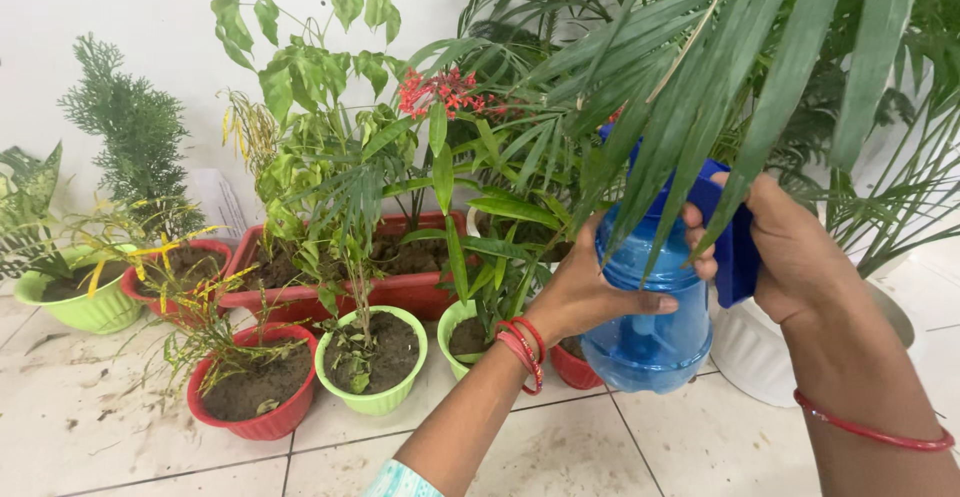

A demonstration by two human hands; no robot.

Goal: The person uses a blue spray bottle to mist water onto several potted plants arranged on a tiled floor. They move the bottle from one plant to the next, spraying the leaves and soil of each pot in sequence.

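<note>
I cup my left hand (585, 292) around the side of the blue spray bottle (650, 307) to steady it while my right hand (790, 252) grips its dark blue trigger head (735, 247), holding it among the palm fronds (700, 67), above the tiled floor (650, 447).

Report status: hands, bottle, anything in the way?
Left hand steadies blue spray bottle. Right hand grips its blue trigger head. Palm fronds hang over bottle.
</note>
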